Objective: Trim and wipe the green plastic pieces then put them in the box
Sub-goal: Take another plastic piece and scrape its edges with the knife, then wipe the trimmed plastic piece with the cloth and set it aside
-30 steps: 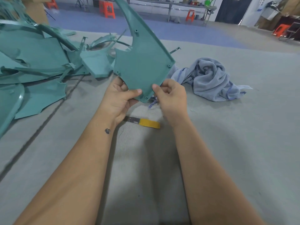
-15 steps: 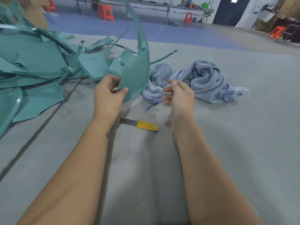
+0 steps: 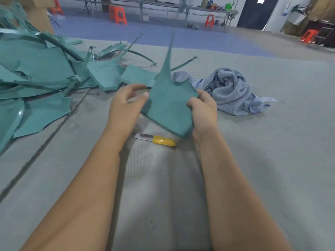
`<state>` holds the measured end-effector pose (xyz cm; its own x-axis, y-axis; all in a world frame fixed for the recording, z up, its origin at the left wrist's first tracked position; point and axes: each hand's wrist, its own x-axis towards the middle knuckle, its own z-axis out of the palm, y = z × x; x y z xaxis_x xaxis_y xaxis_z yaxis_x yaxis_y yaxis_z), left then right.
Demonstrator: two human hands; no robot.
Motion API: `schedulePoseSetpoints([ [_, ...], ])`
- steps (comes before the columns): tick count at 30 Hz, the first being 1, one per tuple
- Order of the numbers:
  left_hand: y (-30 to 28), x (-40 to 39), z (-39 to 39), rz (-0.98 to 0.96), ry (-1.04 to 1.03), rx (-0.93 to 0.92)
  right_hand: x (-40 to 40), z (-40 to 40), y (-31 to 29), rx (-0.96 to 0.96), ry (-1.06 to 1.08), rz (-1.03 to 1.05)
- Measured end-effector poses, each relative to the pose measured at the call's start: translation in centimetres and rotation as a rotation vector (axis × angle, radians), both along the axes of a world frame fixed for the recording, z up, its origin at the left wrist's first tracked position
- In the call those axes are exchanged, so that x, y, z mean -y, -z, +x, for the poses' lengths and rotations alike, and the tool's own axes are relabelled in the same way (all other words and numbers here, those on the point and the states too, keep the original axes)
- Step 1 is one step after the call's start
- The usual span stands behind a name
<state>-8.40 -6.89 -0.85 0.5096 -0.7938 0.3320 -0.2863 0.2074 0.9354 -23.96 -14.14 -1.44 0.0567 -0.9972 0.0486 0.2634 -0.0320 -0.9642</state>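
A green plastic piece (image 3: 168, 105) with a long thin spike pointing up is held in the air between my hands, its plain side towards me. My right hand (image 3: 204, 113) grips its right edge, fingers curled round it. My left hand (image 3: 126, 105) is at its left edge, thumb tip and curled fingers pinching that edge; the image is blurred there. Under the piece lies a yellow-handled blade (image 3: 157, 140) on the grey table covering (image 3: 163, 196). A crumpled blue-grey towel (image 3: 232, 89) lies to the right.
A pile of several green plastic pieces (image 3: 45, 75) and thin curved strips fills the left and far-left of the table. A cardboard box (image 3: 39, 17) stands behind the pile. Orange stools (image 3: 117, 14) and benches stand far back on the floor.
The piece has turned and dropped lower, its flat side now facing me. My right hand, free half a second ago, has taken hold of its right edge.
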Motion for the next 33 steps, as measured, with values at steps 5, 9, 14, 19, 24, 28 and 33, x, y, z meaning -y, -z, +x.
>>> schedulePoseSetpoints([
  [5,0.2,0.0,1.2,0.145,0.414,-0.534,-1.0,0.5,-0.3,-0.148,-0.225,-0.038],
  [9,0.3,0.2,1.8,0.022,0.141,-0.483,-0.9,0.6,-0.1,-0.360,-0.057,-0.111],
  [14,0.3,0.2,3.1,-0.091,-0.201,-0.522,0.3,-1.6,0.5,-0.920,0.178,-0.125],
  [19,0.4,0.2,3.3,-0.150,-0.289,-0.548,0.5,-1.0,0.7,-1.159,-0.022,-0.119],
  [24,0.4,0.1,3.2,-0.148,-0.293,-0.548,-0.1,-0.4,0.5,-0.493,-0.011,-0.229],
  [28,0.5,0.3,3.1,-0.147,-0.275,-0.563,0.2,-1.2,-1.3,0.321,-0.065,-0.160],
  [33,0.6,0.3,3.1,-0.148,-0.267,-0.570,0.2,-2.8,-1.6,0.448,0.143,0.371],
])
